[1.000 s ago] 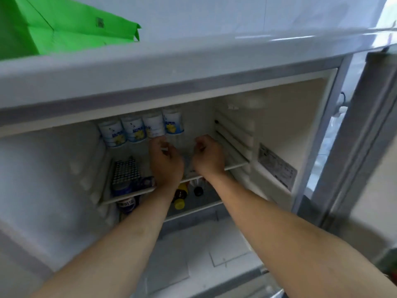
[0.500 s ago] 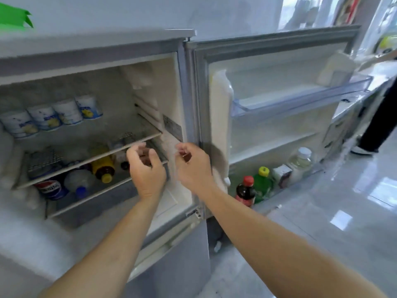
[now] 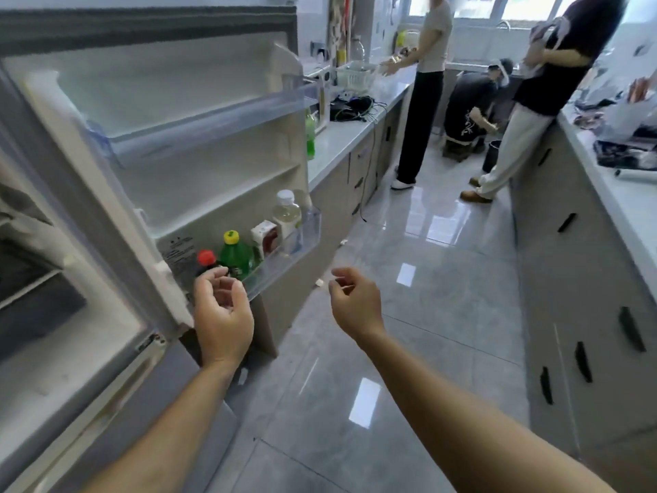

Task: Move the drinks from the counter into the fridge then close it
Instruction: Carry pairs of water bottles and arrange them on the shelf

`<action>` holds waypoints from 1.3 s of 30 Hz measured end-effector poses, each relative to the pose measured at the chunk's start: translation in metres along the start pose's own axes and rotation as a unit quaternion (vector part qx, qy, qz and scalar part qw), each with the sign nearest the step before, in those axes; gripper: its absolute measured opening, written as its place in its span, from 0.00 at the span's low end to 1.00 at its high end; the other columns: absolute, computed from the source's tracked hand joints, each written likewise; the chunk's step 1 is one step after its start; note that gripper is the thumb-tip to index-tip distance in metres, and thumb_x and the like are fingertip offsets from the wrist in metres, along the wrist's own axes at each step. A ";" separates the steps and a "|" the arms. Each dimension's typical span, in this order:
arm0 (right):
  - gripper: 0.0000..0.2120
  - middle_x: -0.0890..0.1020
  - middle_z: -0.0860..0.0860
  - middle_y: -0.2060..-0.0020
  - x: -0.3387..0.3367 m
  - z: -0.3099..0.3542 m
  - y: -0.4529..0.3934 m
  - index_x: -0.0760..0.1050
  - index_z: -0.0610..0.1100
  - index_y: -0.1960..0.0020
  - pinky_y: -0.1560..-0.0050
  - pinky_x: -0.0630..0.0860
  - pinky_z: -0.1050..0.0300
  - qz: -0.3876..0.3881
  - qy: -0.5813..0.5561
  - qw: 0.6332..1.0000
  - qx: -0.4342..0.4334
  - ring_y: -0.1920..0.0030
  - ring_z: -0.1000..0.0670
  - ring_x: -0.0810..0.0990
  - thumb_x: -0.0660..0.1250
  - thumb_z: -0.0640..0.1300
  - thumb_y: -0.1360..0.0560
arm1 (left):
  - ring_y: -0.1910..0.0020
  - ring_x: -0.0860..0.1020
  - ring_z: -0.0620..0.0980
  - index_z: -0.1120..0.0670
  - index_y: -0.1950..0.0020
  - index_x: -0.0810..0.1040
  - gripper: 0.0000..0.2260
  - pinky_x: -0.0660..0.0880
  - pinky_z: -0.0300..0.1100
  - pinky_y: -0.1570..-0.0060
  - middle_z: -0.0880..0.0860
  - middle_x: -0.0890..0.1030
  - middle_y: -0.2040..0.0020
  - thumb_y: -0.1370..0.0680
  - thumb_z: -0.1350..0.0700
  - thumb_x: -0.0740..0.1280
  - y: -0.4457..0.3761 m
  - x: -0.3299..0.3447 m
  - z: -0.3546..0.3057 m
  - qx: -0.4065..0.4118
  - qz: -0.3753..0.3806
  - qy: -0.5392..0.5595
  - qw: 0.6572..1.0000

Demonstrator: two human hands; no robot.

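The fridge (image 3: 71, 314) stands at the left with its door (image 3: 199, 144) swung wide into the aisle, and that open door is the main hazard: it juts toward the near end of the left table (image 3: 341, 144), so a hurried turn could knock an elbow or a bottle against it. The floor (image 3: 426, 314) is glossy, so a quick step toward the drinks might slip. Three people stand at the far end of the kitchen, well apart, though a move up the aisle could bring a collision. One drink, a green bottle (image 3: 310, 137), is visible on the left table just behind the door's edge, partly hidden, so a blind reach may tip it. The door's low bin (image 3: 302, 240) is already crowded with bottles; pushing another in could topple one. Both the left hand (image 3: 222, 311) and right hand (image 3: 355, 300) hang empty, fingers loosely curled.
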State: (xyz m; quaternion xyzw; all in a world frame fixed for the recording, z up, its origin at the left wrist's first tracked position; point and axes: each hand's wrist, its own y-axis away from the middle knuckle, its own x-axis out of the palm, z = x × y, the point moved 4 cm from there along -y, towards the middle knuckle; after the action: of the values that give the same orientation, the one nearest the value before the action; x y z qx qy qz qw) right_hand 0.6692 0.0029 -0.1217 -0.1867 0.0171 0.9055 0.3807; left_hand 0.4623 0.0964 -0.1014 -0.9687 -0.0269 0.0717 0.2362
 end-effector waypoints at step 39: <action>0.07 0.84 0.42 0.53 -0.259 -0.407 0.156 0.80 0.40 0.57 0.44 0.75 0.53 -0.097 0.052 0.719 0.686 0.54 0.45 0.79 0.74 0.41 0.32 | 0.48 0.79 0.56 0.53 0.31 0.71 0.18 0.79 0.48 0.54 0.61 0.75 0.39 0.20 0.54 0.68 0.121 0.306 0.210 -0.454 0.443 -0.226 0.740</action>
State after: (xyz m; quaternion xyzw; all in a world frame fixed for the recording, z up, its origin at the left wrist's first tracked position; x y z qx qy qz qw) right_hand 0.8592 -0.3553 -0.4262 0.0778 0.6350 0.5928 0.4892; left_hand 0.7347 0.1109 -0.3799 -0.8193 0.3234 0.3641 -0.3027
